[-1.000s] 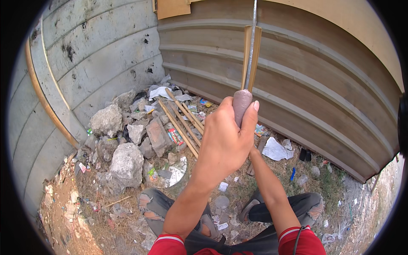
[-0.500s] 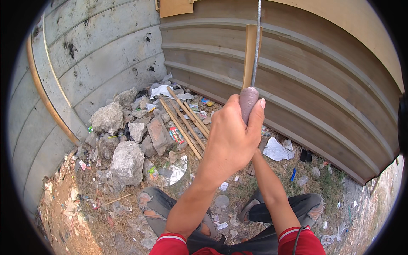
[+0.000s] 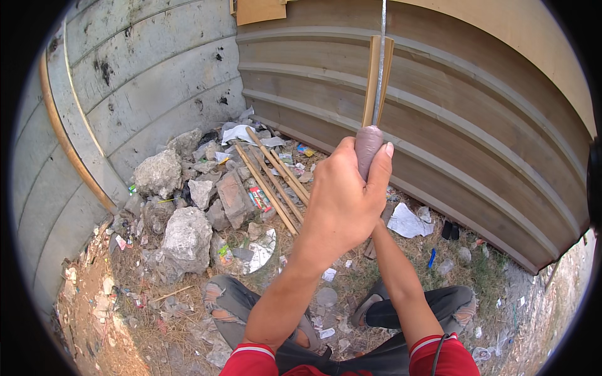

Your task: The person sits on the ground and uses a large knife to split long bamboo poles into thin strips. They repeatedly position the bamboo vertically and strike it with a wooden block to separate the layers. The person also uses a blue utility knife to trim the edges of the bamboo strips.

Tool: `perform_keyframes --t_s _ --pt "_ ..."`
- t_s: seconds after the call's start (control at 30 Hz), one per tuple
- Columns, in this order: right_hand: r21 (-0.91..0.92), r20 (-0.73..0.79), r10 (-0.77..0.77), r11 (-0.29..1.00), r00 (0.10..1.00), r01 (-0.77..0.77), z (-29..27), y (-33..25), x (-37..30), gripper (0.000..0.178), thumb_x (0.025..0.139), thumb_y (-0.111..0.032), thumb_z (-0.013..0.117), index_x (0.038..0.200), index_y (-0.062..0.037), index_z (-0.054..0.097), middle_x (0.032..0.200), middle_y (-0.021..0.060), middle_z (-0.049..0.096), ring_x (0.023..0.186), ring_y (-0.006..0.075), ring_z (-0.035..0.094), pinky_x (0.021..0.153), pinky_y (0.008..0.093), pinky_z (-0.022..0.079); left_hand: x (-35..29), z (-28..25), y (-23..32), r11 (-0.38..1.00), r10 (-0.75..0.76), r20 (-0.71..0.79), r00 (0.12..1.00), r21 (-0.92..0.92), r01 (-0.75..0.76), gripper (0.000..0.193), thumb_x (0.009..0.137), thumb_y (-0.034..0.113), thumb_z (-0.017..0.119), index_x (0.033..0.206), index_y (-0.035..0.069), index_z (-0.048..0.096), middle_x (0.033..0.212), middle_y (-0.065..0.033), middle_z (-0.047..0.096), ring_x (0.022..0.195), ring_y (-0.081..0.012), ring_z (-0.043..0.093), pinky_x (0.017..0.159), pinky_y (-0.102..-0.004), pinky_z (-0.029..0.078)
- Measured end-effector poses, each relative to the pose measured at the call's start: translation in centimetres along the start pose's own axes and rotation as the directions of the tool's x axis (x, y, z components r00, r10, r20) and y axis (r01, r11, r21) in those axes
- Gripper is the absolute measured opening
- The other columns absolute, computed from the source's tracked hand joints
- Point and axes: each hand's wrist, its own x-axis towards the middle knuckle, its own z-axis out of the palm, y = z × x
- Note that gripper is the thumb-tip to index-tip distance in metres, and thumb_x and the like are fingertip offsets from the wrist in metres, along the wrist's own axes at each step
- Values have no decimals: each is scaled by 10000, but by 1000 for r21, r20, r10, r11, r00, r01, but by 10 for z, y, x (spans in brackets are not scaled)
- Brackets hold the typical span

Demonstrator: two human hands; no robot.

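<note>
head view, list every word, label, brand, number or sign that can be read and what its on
No text is readable here.
Red and green wrapper, by the wooden poles: printed marks, too small to read.
Blue and yellow wrapper: too small to read.
Mauve handle in the left hand: no lettering visible.
White sheet: none that I can make out.

We can't read any txt for sure. The small red pkt (image 3: 259, 198) by the wooden poles (image 3: 260, 182) seems to carry lighter print, but it's too sm. & blurred for us. Same w/ the yellow-&-blue wrapper (image 3: 305, 150) nr the foot of the metal wall (image 3: 451, 156): we get colour patches only, no legible wds/nos.
</note>
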Motion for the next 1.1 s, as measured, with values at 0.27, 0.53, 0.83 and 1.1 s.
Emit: perform_keyframes --t_s 0.27,0.53,0.83,1.1 --pt "-28 -26 -104 994 994 103 1 1 3 233 884 -98 747 1097 -10 715 934 175 757 820 267 710 791 407 536 4 4 -1 1000 4 -9 1000 8 -4 381 1050 354 595 938 -10 620 636 -43 611 506 -114 586 485 -299 458" --pt "-90 -29 -100 991 995 97 2 8 6 232 875 -87 743 1097 -21 724 953 188 757 843 321 719 800 430 541 7 6 -3 999 21 -14 1000 29 -20 389 1052 359 593 933 -11 621 630 -44 606 502 -118 591 482 -302 459" --pt "-63 -68 -148 988 987 143 -2 20 8 251 867 -83 742 1110 -20 731 994 193 762 888 336 733 818 431 545 9 11 -5 999 31 -11 999 30 -30 399 1051 366 596 916 -9 612 629 -49 607 508 -121 600 481 -303 461" --pt "-96 -43 -138 986 990 133 7 10 11 232 868 -101 759 1080 -13 728 949 194 756 844 330 724 796 434 540 10 7 -5 999 37 -27 999 32 -36 409 1055 365 587 916 -19 613 624 -51 604 503 -119 597 481 -300 462"
